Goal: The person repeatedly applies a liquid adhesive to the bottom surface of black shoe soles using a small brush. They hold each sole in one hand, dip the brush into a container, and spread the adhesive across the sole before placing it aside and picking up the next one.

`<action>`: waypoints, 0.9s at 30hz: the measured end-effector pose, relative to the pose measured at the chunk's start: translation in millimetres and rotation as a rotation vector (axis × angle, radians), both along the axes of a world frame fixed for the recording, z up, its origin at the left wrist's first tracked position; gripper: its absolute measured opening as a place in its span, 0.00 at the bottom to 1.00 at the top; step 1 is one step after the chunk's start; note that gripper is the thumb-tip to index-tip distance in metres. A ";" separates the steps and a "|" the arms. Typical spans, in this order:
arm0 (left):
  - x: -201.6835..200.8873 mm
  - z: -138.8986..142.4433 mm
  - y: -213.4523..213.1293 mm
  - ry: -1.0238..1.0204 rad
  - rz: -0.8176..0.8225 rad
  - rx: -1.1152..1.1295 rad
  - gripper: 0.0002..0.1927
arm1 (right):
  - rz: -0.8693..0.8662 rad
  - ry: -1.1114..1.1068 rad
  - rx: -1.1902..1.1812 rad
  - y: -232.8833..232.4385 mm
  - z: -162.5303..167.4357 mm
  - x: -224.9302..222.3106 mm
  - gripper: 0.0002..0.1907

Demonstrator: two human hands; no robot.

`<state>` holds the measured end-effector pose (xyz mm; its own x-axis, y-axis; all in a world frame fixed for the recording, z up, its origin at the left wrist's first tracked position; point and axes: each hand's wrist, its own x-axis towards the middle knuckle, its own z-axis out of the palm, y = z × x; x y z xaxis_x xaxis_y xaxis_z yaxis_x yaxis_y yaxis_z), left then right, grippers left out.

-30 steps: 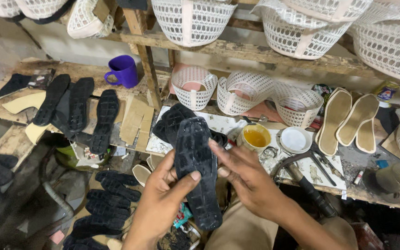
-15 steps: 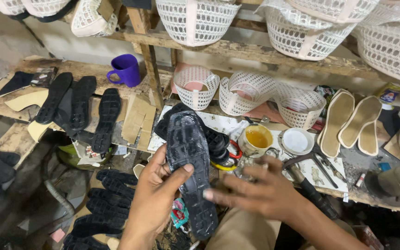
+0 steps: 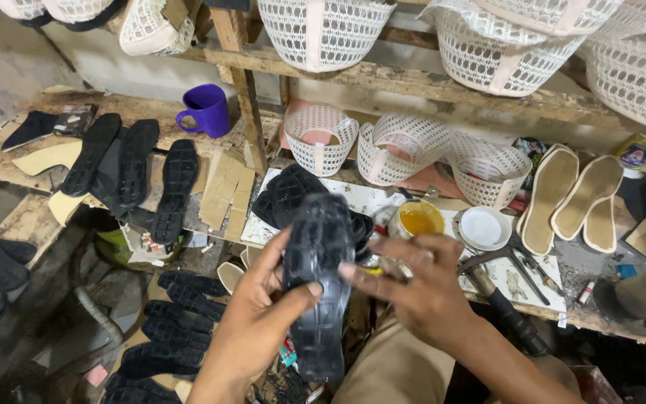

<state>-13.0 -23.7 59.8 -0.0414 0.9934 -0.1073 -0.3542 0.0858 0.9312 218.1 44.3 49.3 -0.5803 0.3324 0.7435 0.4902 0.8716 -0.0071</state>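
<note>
Honestly, you've got the black moulded rubber shoe sole [image 3: 318,284] in a decent spot: your left hand [image 3: 252,329] wraps it from underneath, thumb clamped across the tread, while your right hand [image 3: 420,288] sits open with fingertips [image 3: 347,272] pressing its edge. Keep it steady over your lap and work along the rim evenly. The worn wooden workbench [image 3: 31,161] is crowded: yellow glue tin [image 3: 420,221], purple mug [image 3: 205,111], white woven baskets [image 3: 323,138].

L hand [image 3: 259,322] curled in a grip, thumb across; R hand [image 3: 413,288] fingers extended leftward.
</note>
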 end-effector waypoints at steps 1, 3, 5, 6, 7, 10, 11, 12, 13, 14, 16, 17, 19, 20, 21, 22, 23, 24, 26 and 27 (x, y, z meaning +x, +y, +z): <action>-0.6 0.2 -0.9 0.009 -0.041 0.017 0.41 | -0.026 0.019 -0.039 4.2 1.5 -1.3 0.31; -1.4 1.1 -3.7 0.025 -0.124 0.041 0.41 | -0.078 0.055 -0.128 10.9 5.6 -3.6 0.34; -0.8 2.6 -6.0 0.057 -0.163 0.056 0.40 | -0.128 0.109 -0.181 15.6 11.1 -5.7 0.35; -0.6 3.5 -6.7 0.073 -0.181 0.064 0.39 | -0.151 0.137 -0.207 17.4 14.3 -6.8 0.35; -0.9 4.4 -7.7 0.072 -0.192 0.026 0.39 | -0.144 0.073 -0.140 17.2 17.7 -6.6 0.35; -1.5 5.8 -10.0 0.074 -0.198 -0.035 0.38 | -0.168 -0.034 -0.043 18.6 25.3 -7.5 0.34; -1.7 5.5 -10.4 0.080 -0.190 -0.018 0.38 | -0.216 -0.011 -0.081 19.3 26.2 -8.0 0.34; -1.7 4.7 -10.4 0.087 -0.184 0.003 0.37 | -0.265 0.014 -0.115 20.1 25.7 -9.1 0.34; -1.7 3.2 -9.6 0.083 -0.179 -0.002 0.38 | -0.239 -0.003 -0.066 20.4 24.2 -9.7 0.34; -1.4 1.6 -7.8 0.078 -0.169 -0.008 0.38 | -0.208 -0.020 -0.018 20.1 22.2 -9.1 0.33; -1.2 -2.3 -7.7 0.056 -0.119 -0.030 0.39 | -0.159 -0.079 0.022 12.8 13.8 -8.8 0.33; -0.7 -4.7 -5.2 0.041 -0.085 -0.033 0.40 | -0.150 -0.120 0.027 9.2 8.7 -8.9 0.33; -0.1 -9.1 2.2 0.005 -0.027 -0.019 0.40 | -0.101 -0.164 0.061 3.7 0.6 -5.6 0.30; -0.2 -11.0 4.9 -0.017 0.002 -0.017 0.41 | -0.056 -0.169 0.076 -0.8 -3.4 -3.6 0.28; -0.7 -12.8 5.8 -0.039 0.033 -0.019 0.41 | -0.008 -0.174 0.086 -5.9 -7.4 -1.9 0.26; -1.5 -14.2 7.2 -0.061 0.058 -0.009 0.39 | 0.036 -0.202 0.112 -9.2 -10.2 0.9 0.27; -2.7 -15.5 9.5 -0.083 0.083 0.002 0.37 | 0.079 -0.231 0.138 -11.3 -11.6 5.3 0.27; -3.5 -16.7 11.5 -0.105 0.106 0.015 0.36 | 0.120 -0.259 0.167 -12.1 -13.0 8.6 0.28; -5.5 -18.6 15.4 -0.173 0.131 0.005 0.35 | 0.124 -0.198 0.157 -11.6 -15.7 10.8 0.26; -5.8 -19.7 16.9 -0.206 0.142 -0.002 0.34 | 0.124 -0.168 0.151 -11.4 -16.0 12.6 0.25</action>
